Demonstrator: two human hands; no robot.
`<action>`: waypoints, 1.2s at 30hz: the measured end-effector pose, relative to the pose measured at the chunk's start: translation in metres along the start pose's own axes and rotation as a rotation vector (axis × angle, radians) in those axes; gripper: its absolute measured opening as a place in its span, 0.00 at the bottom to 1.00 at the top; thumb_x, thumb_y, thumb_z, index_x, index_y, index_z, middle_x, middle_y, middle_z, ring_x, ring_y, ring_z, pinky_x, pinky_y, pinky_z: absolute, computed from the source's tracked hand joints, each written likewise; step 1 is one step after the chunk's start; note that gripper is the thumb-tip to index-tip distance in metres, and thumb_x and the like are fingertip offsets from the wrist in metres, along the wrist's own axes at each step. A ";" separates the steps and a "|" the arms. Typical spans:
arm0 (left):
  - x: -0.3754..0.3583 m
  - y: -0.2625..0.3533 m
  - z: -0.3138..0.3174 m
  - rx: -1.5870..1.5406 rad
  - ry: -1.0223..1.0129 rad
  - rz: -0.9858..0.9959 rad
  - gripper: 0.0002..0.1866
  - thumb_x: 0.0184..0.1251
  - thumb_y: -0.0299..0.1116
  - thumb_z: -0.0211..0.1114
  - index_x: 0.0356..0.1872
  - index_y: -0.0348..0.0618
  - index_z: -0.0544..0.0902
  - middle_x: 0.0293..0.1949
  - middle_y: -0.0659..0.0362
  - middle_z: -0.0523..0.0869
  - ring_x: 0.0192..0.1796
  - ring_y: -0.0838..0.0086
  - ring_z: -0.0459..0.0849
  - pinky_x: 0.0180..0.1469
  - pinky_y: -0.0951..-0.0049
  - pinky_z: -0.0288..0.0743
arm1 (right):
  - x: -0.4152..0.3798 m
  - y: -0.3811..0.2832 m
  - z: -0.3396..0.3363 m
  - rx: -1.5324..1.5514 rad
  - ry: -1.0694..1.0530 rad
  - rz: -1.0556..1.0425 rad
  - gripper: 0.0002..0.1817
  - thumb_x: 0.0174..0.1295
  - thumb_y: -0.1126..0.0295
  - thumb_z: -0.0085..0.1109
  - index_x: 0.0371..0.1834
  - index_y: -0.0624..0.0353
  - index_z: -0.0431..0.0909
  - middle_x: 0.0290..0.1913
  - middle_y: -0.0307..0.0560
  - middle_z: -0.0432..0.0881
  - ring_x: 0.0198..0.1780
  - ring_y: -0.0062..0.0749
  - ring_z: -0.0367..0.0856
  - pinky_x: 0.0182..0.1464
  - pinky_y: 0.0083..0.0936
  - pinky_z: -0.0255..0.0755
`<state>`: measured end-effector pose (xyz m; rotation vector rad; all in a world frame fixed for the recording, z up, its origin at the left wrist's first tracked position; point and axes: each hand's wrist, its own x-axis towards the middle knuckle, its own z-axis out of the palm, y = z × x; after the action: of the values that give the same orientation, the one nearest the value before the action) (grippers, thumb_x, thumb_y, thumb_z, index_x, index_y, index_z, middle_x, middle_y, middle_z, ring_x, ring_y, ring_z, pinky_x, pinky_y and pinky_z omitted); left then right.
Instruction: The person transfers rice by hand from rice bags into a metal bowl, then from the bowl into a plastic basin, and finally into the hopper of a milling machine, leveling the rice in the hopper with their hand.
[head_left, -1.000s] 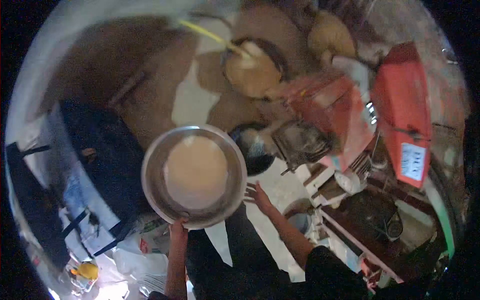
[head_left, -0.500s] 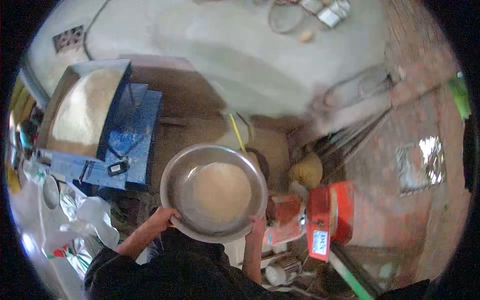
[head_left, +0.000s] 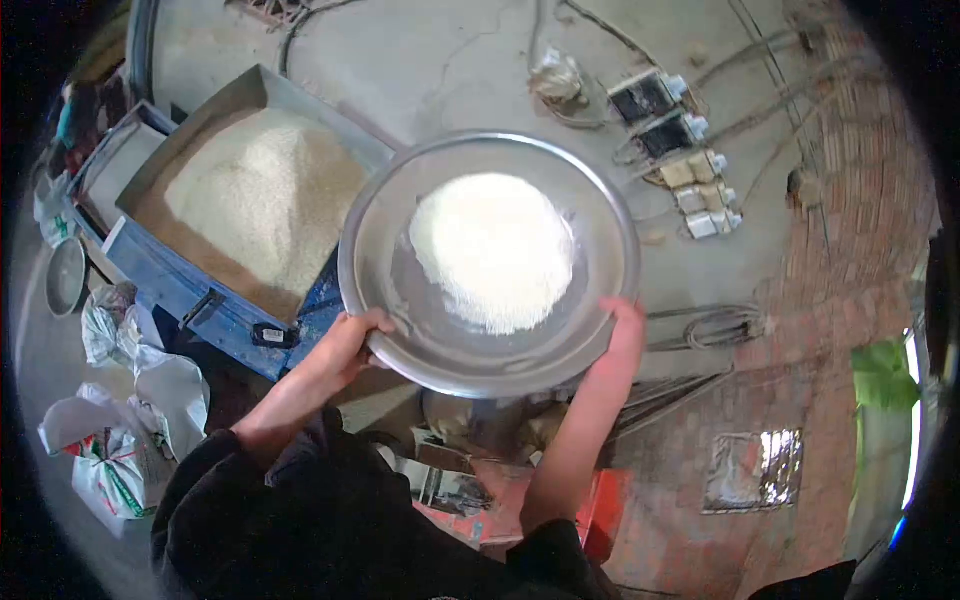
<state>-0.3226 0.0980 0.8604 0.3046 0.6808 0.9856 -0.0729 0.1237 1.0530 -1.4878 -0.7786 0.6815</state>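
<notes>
A wide metal basin (head_left: 380, 240) is held out in front of me, with a heap of pale, fine grain or meal (head_left: 495, 250) in it. My left hand (head_left: 352, 342) is closed on the near left part of its rim, thumb on top. On the right side of the rim, my right hand (head_left: 625, 325) grips too, its fingers mostly hidden behind the basin. Left of the basin is a large metal hopper (head_left: 150, 235), and a mound of similar pale grain (head_left: 260, 175) lies inside it.
The hopper sits on a blue machine (head_left: 170, 280). White sacks (head_left: 115, 460) and a metal bowl (head_left: 66, 277) are at the left. Below the basin is a red machine (head_left: 605, 510). Switch boxes (head_left: 675, 135) and cables (head_left: 715, 325) are on the wall.
Both hands have brought the basin up and forward, so it looks larger and higher in view. The view has shifted, and the hopper now appears closer beside the basin.
</notes>
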 end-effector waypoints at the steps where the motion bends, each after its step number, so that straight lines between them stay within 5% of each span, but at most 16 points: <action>1: 0.001 0.013 -0.004 0.000 -0.062 0.012 0.10 0.55 0.31 0.56 0.36 0.36 0.76 0.25 0.59 0.80 0.25 0.75 0.80 0.25 0.77 0.77 | 0.005 -0.017 0.023 0.004 -0.077 -0.014 0.30 0.43 0.78 0.52 0.56 0.64 0.71 0.47 0.52 0.77 0.47 0.42 0.77 0.49 0.33 0.72; 8: 0.029 0.057 -0.038 -0.245 -0.116 0.000 0.08 0.56 0.34 0.55 0.33 0.41 0.75 0.24 0.62 0.77 0.22 0.75 0.75 0.23 0.78 0.70 | 0.012 -0.073 0.177 0.002 -0.524 -0.198 0.29 0.43 0.81 0.49 0.55 0.68 0.70 0.46 0.51 0.77 0.45 0.38 0.78 0.48 0.29 0.73; 10: 0.034 0.062 -0.049 -0.320 -0.068 -0.003 0.06 0.56 0.33 0.55 0.31 0.42 0.74 0.24 0.62 0.77 0.23 0.75 0.76 0.23 0.78 0.72 | 0.003 -0.077 0.219 -0.091 -0.592 -0.198 0.22 0.44 0.81 0.50 0.48 0.68 0.73 0.43 0.50 0.78 0.42 0.36 0.79 0.45 0.30 0.75; 13: 0.037 0.066 -0.061 -0.479 -0.063 0.017 0.04 0.56 0.31 0.55 0.29 0.42 0.73 0.24 0.62 0.76 0.24 0.75 0.76 0.28 0.76 0.75 | -0.031 -0.086 0.267 -0.040 -0.713 -0.211 0.19 0.44 0.82 0.51 0.44 0.69 0.74 0.40 0.51 0.78 0.40 0.34 0.79 0.44 0.28 0.75; 17: 0.035 0.078 -0.060 -0.717 -0.167 0.032 0.09 0.56 0.28 0.54 0.38 0.38 0.74 0.31 0.58 0.81 0.32 0.69 0.81 0.41 0.69 0.79 | -0.078 -0.097 0.311 -0.107 -0.854 -0.301 0.17 0.44 0.81 0.51 0.41 0.69 0.74 0.38 0.51 0.78 0.36 0.31 0.79 0.40 0.26 0.75; 20: 0.033 0.089 -0.045 -0.822 -0.203 0.037 0.11 0.56 0.27 0.53 0.41 0.36 0.74 0.35 0.56 0.82 0.36 0.66 0.82 0.45 0.66 0.79 | -0.112 -0.102 0.330 -0.157 -1.033 -0.432 0.16 0.44 0.82 0.50 0.39 0.69 0.74 0.39 0.55 0.77 0.44 0.38 0.78 0.51 0.39 0.71; 23: 0.048 0.086 -0.049 -0.885 -0.347 0.062 0.15 0.55 0.26 0.53 0.44 0.36 0.73 0.42 0.53 0.81 0.42 0.62 0.81 0.48 0.64 0.78 | -0.159 -0.110 0.327 -0.249 -1.185 -0.844 0.21 0.54 0.71 0.51 0.52 0.68 0.75 0.44 0.62 0.81 0.51 0.51 0.77 0.65 0.49 0.55; 25: 0.075 0.067 -0.062 -0.885 -0.471 0.062 0.19 0.55 0.27 0.53 0.49 0.35 0.71 0.47 0.51 0.79 0.47 0.60 0.80 0.52 0.62 0.76 | -0.177 -0.097 0.331 -0.501 -0.790 -1.163 0.23 0.53 0.74 0.49 0.54 0.67 0.74 0.46 0.61 0.80 0.53 0.50 0.76 0.64 0.47 0.57; 26: 0.097 0.050 -0.069 -1.017 -0.737 0.129 0.20 0.57 0.29 0.54 0.52 0.36 0.70 0.51 0.50 0.77 0.50 0.59 0.78 0.54 0.60 0.74 | -0.181 -0.088 0.337 -0.585 -0.640 -1.249 0.23 0.53 0.75 0.48 0.54 0.67 0.74 0.47 0.61 0.80 0.54 0.50 0.76 0.64 0.47 0.57; 28: 0.089 0.051 -0.059 -1.134 -1.015 0.174 0.21 0.59 0.32 0.55 0.55 0.36 0.69 0.54 0.50 0.75 0.53 0.59 0.77 0.56 0.58 0.73 | -0.181 -0.081 0.335 -0.504 -0.637 -1.347 0.22 0.51 0.75 0.49 0.52 0.68 0.74 0.47 0.62 0.79 0.56 0.52 0.73 0.64 0.51 0.52; 30: 0.058 0.056 -0.052 -0.334 -0.281 0.440 0.27 0.73 0.36 0.46 0.70 0.46 0.52 0.69 0.55 0.57 0.68 0.68 0.60 0.67 0.62 0.60 | -0.178 -0.078 0.335 -0.412 -0.684 -1.384 0.22 0.49 0.76 0.49 0.50 0.69 0.74 0.48 0.62 0.78 0.58 0.55 0.69 0.64 0.55 0.47; 31: 0.090 0.047 -0.052 -0.512 -0.423 0.403 0.28 0.63 0.40 0.61 0.61 0.36 0.66 0.59 0.52 0.72 0.57 0.62 0.73 0.61 0.56 0.67 | -0.177 -0.077 0.333 -0.371 -0.694 -1.392 0.22 0.48 0.77 0.49 0.49 0.70 0.74 0.48 0.63 0.78 0.59 0.56 0.68 0.64 0.57 0.45; 36: 0.115 0.036 -0.077 -0.576 -0.381 0.295 0.24 0.60 0.35 0.62 0.56 0.36 0.69 0.55 0.51 0.74 0.55 0.62 0.74 0.59 0.55 0.69 | -0.161 -0.079 0.310 -0.187 -0.670 -1.363 0.20 0.42 0.79 0.49 0.43 0.73 0.74 0.49 0.64 0.75 0.64 0.63 0.59 0.64 0.68 0.32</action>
<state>-0.3540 0.2094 0.7769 0.0763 -0.0110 1.3134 -0.4225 0.1808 1.1067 -0.5390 -2.0944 0.0009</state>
